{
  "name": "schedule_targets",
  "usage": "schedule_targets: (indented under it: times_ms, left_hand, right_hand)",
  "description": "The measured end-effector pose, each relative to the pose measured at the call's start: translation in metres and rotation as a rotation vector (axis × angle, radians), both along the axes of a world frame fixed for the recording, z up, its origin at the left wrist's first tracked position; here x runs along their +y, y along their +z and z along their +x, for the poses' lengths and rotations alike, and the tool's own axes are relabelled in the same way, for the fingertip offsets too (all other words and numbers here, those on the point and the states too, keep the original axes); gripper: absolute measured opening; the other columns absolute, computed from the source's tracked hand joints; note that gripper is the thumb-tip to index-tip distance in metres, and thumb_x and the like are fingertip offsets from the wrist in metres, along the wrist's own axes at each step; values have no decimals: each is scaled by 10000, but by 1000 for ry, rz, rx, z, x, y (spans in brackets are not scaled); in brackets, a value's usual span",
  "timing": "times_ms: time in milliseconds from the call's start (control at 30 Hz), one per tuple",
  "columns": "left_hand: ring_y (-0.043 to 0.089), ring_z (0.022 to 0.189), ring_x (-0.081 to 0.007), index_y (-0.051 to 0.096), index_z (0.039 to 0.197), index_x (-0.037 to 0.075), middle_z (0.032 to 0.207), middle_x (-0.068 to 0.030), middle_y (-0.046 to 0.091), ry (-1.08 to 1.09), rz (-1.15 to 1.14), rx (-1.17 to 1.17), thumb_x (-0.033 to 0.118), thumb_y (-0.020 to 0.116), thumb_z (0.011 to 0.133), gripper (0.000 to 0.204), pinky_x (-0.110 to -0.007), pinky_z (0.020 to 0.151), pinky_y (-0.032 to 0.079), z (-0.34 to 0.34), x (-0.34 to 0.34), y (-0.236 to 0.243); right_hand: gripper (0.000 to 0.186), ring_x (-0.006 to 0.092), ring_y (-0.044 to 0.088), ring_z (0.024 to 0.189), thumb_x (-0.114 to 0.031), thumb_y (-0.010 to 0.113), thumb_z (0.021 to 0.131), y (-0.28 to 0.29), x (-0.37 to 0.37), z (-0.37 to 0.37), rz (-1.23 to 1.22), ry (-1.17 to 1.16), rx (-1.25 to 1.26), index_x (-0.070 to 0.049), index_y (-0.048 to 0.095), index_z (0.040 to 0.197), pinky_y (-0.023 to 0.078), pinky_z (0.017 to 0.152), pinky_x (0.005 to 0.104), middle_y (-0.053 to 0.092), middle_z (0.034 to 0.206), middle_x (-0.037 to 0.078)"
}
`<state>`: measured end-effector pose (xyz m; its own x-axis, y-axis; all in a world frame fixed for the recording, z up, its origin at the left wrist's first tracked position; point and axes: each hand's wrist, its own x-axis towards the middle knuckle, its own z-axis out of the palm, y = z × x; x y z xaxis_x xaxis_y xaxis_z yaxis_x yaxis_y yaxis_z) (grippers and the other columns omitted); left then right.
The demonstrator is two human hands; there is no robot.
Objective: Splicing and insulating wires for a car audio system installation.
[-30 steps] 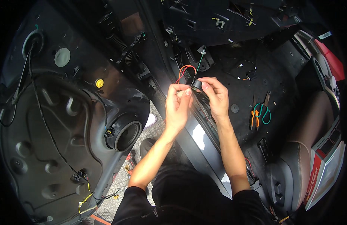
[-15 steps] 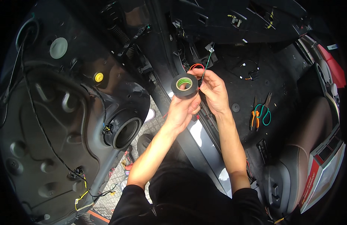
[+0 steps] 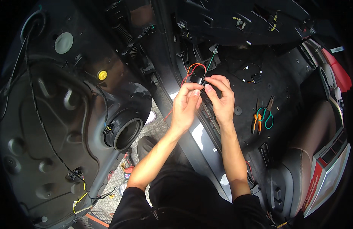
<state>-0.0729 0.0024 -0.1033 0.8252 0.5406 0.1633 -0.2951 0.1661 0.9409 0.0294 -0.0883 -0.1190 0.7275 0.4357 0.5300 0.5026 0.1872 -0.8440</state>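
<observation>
My left hand (image 3: 187, 103) is closed, its thumb and fingers around a roll of black electrical tape (image 3: 197, 79). The roll is turned edge-on and partly hidden by the fingers. Beside it my right hand (image 3: 222, 100) pinches close to the roll, where the thin wires meet the tape; the exact grip is covered by the fingertips. A red wire (image 3: 193, 65) loops up above both hands and runs down past the left wrist. From the pinch, a green wire (image 3: 211, 60) stretches up to a pale connector (image 3: 213, 49).
An open car door panel (image 3: 50, 126) with a speaker ring (image 3: 129, 133) fills the left. Orange-handled pliers (image 3: 256, 120) and teal-handled scissors (image 3: 267, 116) lie on the dark car floor. A brown seat (image 3: 310, 129) stands at right, a boxed item (image 3: 329, 171) against it.
The tape roll has turned from face-on to edge-on between my hands. My left fingers have risen to meet the right fingertips, and the red wire's loop stands out more widely.
</observation>
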Motion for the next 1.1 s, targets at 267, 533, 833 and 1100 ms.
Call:
schedule_targets:
  times_ms: [267,533,833,1100]
  left_hand:
    - [323,510,-19,512,1117,85,670,49,423,-250,-825,-72,205,494,1044,142,-179,471,259,-3,1,-2]
    - [426,566,-38,518,1210,68,735,11,566,-31,154,-105,50,543,976,235,-217,511,344,4,30,-26]
    - [567,586,-157,586,1122,35,668,-75,572,175,733,234,118,532,993,163,-311,575,449,3,25,5]
    - [647,676,-232,653,1007,-13,841,-112,670,275,1014,99,173,649,919,206,-329,647,495,21,38,31]
  right_hand:
    - [207,162,612,1035,-38,618,935,9,14,17,75,462,325,40,685,1115,475,913,271,624,1171,78]
    - [354,219,583,1178,47,498,929,6,9,3,378,388,705,32,562,1277,445,1052,352,587,1324,170]
    - [208,227,654,955,-163,725,854,-4,11,-3,-16,-34,187,-92,726,1050,498,845,335,704,971,116]
    - [146,248,680,839,-123,706,853,1,12,-6,10,-57,68,-28,683,962,515,740,338,690,898,137]
